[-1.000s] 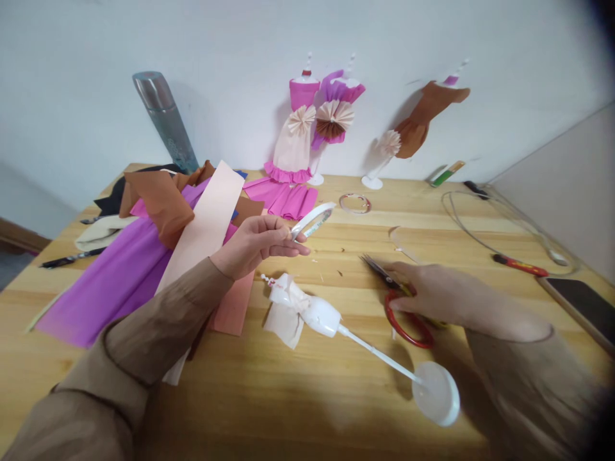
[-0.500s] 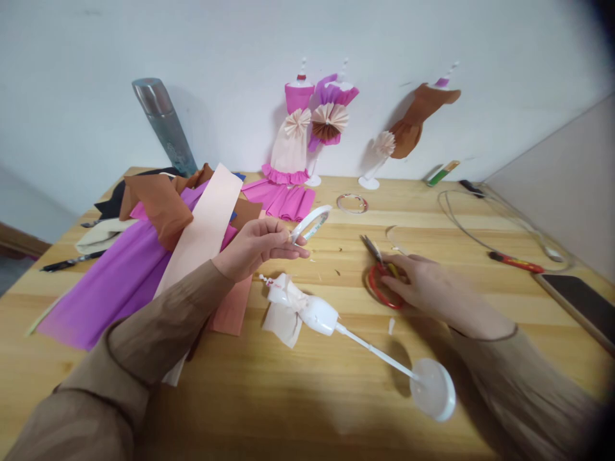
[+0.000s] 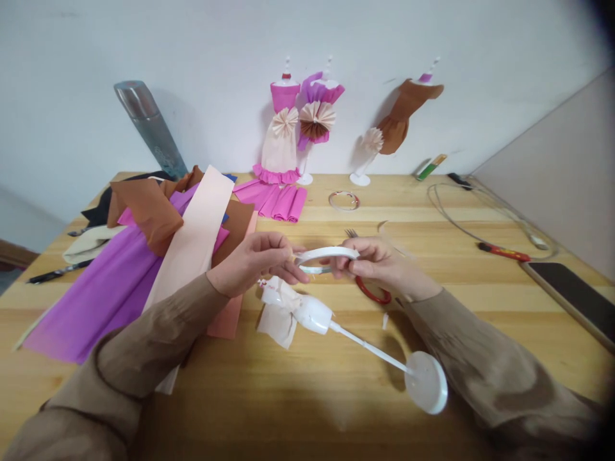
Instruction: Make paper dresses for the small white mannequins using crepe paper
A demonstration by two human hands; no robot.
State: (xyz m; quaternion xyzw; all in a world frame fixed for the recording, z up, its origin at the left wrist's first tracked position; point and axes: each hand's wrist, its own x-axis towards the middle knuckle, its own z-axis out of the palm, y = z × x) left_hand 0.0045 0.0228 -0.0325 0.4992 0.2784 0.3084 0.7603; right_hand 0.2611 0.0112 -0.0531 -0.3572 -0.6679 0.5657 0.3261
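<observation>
Between my two hands is a narrow roll of white tape (image 3: 327, 252), held above the table. My left hand (image 3: 262, 261) pinches its left side between thumb and fingers. On the opposite side, the fingers of my right hand (image 3: 379, 262) are closed on the roll's edge. Below lies a small white mannequin (image 3: 313, 314) on its side, with pale crepe paper (image 3: 277, 324) around its chest and its round base toward the right. Red-handled scissors (image 3: 372, 292) rest on the table, partly hidden behind my right hand.
Crepe paper sheets (image 3: 103, 288) in several colours are heaped at left, beside a tilted bottle (image 3: 151, 128). Dressed mannequins (image 3: 284, 137) stand along the wall. Another tape ring (image 3: 344, 201) lies mid-table. At right are a phone (image 3: 571, 301), a red-handled tool (image 3: 503, 251) and a cable (image 3: 446, 218).
My right hand has left the scissors and moved left to take the tape roll's other side. My left hand has lowered slightly, and the roll now lies flatter.
</observation>
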